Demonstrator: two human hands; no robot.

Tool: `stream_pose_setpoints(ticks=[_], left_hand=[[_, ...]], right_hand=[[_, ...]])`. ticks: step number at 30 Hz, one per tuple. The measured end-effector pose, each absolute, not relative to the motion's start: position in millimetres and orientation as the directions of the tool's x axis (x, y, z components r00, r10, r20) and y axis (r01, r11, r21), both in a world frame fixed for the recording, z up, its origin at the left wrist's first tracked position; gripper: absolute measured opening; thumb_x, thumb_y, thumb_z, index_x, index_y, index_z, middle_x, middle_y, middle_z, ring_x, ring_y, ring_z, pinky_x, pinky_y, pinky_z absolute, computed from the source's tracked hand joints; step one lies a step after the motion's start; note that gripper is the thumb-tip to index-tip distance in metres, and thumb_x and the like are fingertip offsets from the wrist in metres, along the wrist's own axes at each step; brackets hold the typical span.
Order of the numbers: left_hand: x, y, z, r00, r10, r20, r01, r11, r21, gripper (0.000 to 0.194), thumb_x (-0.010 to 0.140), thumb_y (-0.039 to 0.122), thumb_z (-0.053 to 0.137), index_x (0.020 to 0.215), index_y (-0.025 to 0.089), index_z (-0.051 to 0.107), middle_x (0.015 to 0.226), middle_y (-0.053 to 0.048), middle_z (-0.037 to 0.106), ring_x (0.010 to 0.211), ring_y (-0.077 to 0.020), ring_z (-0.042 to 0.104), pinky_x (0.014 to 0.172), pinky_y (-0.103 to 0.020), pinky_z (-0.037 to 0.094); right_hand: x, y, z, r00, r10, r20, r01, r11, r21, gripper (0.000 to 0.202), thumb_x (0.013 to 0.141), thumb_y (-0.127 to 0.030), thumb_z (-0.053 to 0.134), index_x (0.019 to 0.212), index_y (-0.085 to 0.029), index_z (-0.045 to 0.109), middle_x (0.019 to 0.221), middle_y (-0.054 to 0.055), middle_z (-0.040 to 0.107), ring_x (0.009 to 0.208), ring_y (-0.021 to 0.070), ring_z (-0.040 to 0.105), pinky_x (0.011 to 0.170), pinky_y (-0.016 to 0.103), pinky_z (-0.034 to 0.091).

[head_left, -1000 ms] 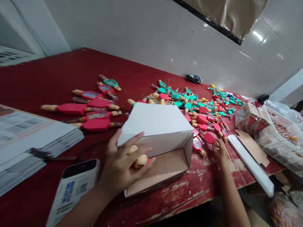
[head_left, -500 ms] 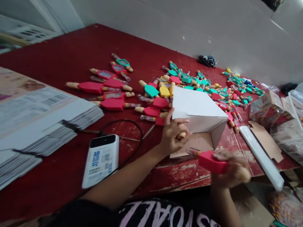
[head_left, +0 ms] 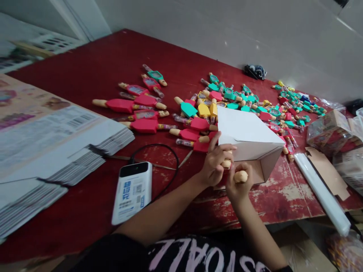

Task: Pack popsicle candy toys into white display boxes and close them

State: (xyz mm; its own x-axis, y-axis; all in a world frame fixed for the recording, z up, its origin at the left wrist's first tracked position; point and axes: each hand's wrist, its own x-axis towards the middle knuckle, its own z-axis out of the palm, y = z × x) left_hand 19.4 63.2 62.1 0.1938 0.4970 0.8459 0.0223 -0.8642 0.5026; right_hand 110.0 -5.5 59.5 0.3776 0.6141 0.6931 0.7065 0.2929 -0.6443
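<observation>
A white cardboard box (head_left: 246, 126) lies on its side on the red table, its open end facing me. At that opening, my left hand (head_left: 217, 164) is closed around doll-shaped toys, whose beige heads (head_left: 226, 163) stick out between the fingers. Right beside it, my right hand (head_left: 239, 185) grips another toy by its round beige head (head_left: 241, 176); the rest of that toy is hidden by the hand and the box. Loose pink toys (head_left: 144, 126) lie left of the box, and a pile of green, pink and yellow ones (head_left: 232, 95) spreads behind it.
Flattened printed cartons (head_left: 56, 124) are stacked at the left. A white power bank (head_left: 132, 192) with a black cable lies near them. To the right are a plastic-wrapped roll (head_left: 321, 192), a brown cardboard piece (head_left: 329, 173) and bagged toys (head_left: 336, 132).
My right hand has moved left with its toy, from in front of the box to its opening beside my left hand. The view has shifted slightly. My left hand still holds toys.
</observation>
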Motion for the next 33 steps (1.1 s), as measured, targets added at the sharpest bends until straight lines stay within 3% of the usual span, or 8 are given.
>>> stream_pose_setpoints(ticks=[5, 8, 13, 18, 20, 22, 26, 33], left_hand=[[18, 60, 63, 0.231, 0.553, 0.801, -0.006, -0.822, 0.569, 0.041, 0.098, 0.041, 0.026, 0.080, 0.019, 0.056, 0.102, -0.007, 0.062, 0.103, -0.0169, 0.057, 0.115, -0.042, 0.023], [17, 63, 63, 0.323, 0.586, 0.743, -0.072, -0.767, 0.637, 0.039, 0.097, 0.040, 0.029, 0.083, 0.020, 0.060, 0.111, -0.007, 0.060, 0.112, -0.0190, 0.052, 0.114, -0.040, 0.027], [17, 79, 64, 0.482, 0.618, 0.621, -0.190, -0.618, 0.763, 0.035, 0.091, 0.044, 0.038, 0.084, 0.019, 0.061, 0.123, -0.008, 0.056, 0.113, -0.0233, 0.052, 0.107, -0.042, 0.037], [19, 102, 71, 0.477, 0.646, 0.596, -0.264, -0.541, 0.798, 0.040, 0.092, 0.050, 0.032, 0.091, 0.019, 0.058, 0.119, -0.009, 0.059, 0.118, -0.0244, 0.050, 0.106, -0.044, 0.039], [16, 124, 75, 0.382, 0.730, 0.567, -0.126, -0.567, 0.814, 0.043, 0.094, 0.050, 0.024, 0.101, 0.019, 0.054, 0.122, -0.010, 0.056, 0.117, -0.0223, 0.051, 0.103, -0.041, 0.042], [9, 158, 76, 0.231, 0.835, 0.500, 0.159, -0.540, 0.827, 0.040, 0.094, 0.047, 0.026, 0.109, 0.018, 0.050, 0.126, -0.011, 0.052, 0.116, -0.0203, 0.051, 0.103, -0.037, 0.042], [-4, 240, 62, 0.036, 0.937, 0.348, 0.530, -0.313, 0.788, 0.047, 0.085, 0.035, 0.048, 0.126, 0.011, 0.043, 0.137, -0.019, 0.038, 0.131, -0.0280, 0.034, 0.112, -0.043, 0.029], [19, 301, 20, 0.028, 0.999, 0.035, 0.856, -0.042, 0.515, 0.093, 0.061, 0.063, 0.070, 0.139, 0.026, 0.039, 0.149, -0.021, 0.020, 0.134, -0.0510, 0.018, 0.106, -0.066, 0.011]], right_hand=[[105, -8, 40, 0.317, 0.585, 0.747, 0.717, 0.367, -0.592, 0.010, 0.085, -0.020, 0.053, 0.088, -0.019, 0.043, 0.091, 0.005, 0.048, 0.090, 0.0167, 0.053, 0.077, 0.034, 0.049], [104, -8, 31, 0.217, 0.602, 0.768, 0.723, 0.430, -0.541, 0.022, 0.085, -0.023, 0.053, 0.105, -0.020, 0.042, 0.111, 0.011, 0.046, 0.112, 0.0228, 0.048, 0.088, 0.044, 0.047], [107, 6, 22, 0.256, 0.678, 0.689, 0.617, 0.434, -0.656, 0.034, 0.088, -0.033, 0.049, 0.116, -0.021, 0.034, 0.124, 0.014, 0.041, 0.114, 0.0222, 0.049, 0.094, 0.047, 0.045], [143, -4, 16, 0.109, 0.851, 0.514, 0.578, 0.366, -0.729, 0.065, 0.091, -0.054, 0.031, 0.140, -0.014, 0.020, 0.141, 0.019, 0.033, 0.131, 0.0263, 0.038, 0.104, 0.046, 0.038], [163, -17, 5, 0.094, 0.925, 0.369, 0.770, 0.167, -0.616, 0.074, 0.087, -0.059, 0.039, 0.143, -0.012, 0.022, 0.142, 0.020, 0.035, 0.135, 0.0301, 0.033, 0.108, 0.051, 0.031], [179, -30, -11, 0.138, 0.969, 0.207, 0.931, -0.056, -0.360, 0.080, 0.083, -0.063, 0.044, 0.143, -0.011, 0.030, 0.143, 0.021, 0.036, 0.136, 0.0352, 0.029, 0.109, 0.058, 0.022], [187, -48, -41, 0.248, 0.956, 0.159, 0.966, -0.257, 0.038, 0.086, 0.084, -0.070, 0.036, 0.144, -0.009, 0.033, 0.149, 0.022, 0.025, 0.138, 0.0390, 0.023, 0.107, 0.065, 0.015], [182, -54, -51, 0.243, 0.948, 0.205, 0.954, -0.272, 0.129, 0.089, 0.084, -0.075, 0.026, 0.143, -0.010, 0.035, 0.148, 0.020, 0.029, 0.137, 0.0393, 0.026, 0.107, 0.065, 0.016]])
